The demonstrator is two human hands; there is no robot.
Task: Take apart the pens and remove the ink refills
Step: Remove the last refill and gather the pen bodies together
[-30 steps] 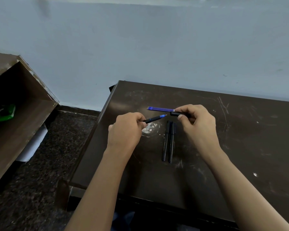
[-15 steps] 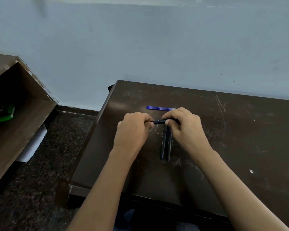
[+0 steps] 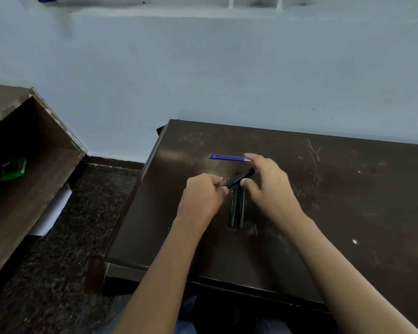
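My left hand [image 3: 203,196] is closed on the lower end of a black pen [image 3: 240,178] that slants up to the right above the dark table [image 3: 348,213]. My right hand [image 3: 270,186] hovers just right of the pen's capped end with its fingers spread; the thumb sits under the pen, seemingly not gripping. Two more black pens [image 3: 236,209] lie side by side on the table under my hands, pointing away from me. Several blue ink refills [image 3: 225,157] lie together crosswise further back, their right ends hidden by my right index finger.
The table's left edge [image 3: 133,220] drops to a dark speckled floor [image 3: 82,225]. An open brown wooden shelf unit [image 3: 34,145] stands at the left with a green packet [image 3: 12,168] inside and white paper [image 3: 54,213] beneath. A pale wall rises behind the table.
The cap in my right hand was pushed onto the blue-tipped pen held by my left hand. My right hand has since opened, and the pen has tilted up to the right.
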